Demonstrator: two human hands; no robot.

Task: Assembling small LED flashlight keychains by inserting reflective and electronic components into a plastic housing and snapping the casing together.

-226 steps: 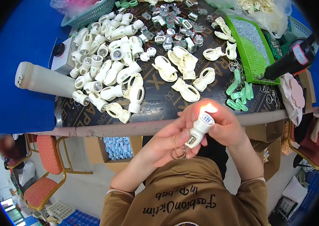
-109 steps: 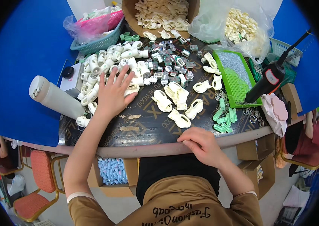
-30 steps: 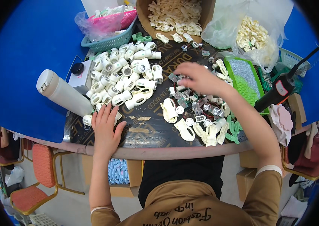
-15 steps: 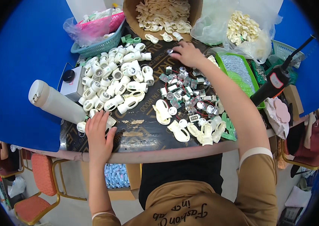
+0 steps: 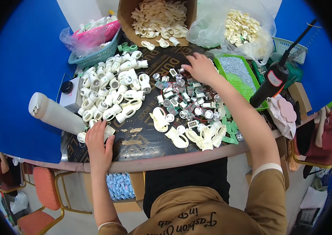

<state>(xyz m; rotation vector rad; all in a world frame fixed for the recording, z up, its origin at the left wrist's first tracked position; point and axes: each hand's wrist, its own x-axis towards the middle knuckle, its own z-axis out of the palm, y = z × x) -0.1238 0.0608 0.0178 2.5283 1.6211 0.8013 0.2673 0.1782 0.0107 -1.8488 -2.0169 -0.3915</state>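
My left hand (image 5: 98, 143) lies near the front left edge of the table, fingers stretched out and thumb apart. A white plastic piece (image 5: 109, 132) shows beside its thumb, partly covered by the hand. My right hand (image 5: 201, 69) reaches over the far edge of a pile of small electronic modules (image 5: 185, 96) with clear lenses and red wires. Its fingers are spread, and I see nothing between them. A small lens piece (image 5: 181, 70) lies just below the right thumb. To the left spreads a heap of white plastic housings (image 5: 115, 88), several fitted with round lenses.
A cardboard box (image 5: 126, 23) of cream pieces stands at the back, beside a plastic bag (image 5: 248, 33) of similar pieces. Blue basket (image 5: 91, 56), white bottle (image 5: 56, 111) and grey box (image 5: 72, 98) line the left. Right are a green tray (image 5: 248, 92) and a walkie-talkie (image 5: 270, 84).
My right hand has moved right and nearer to me, its fingers now spread over the module pile. The left hand stays by the same white piece. The whole view has shifted slightly.
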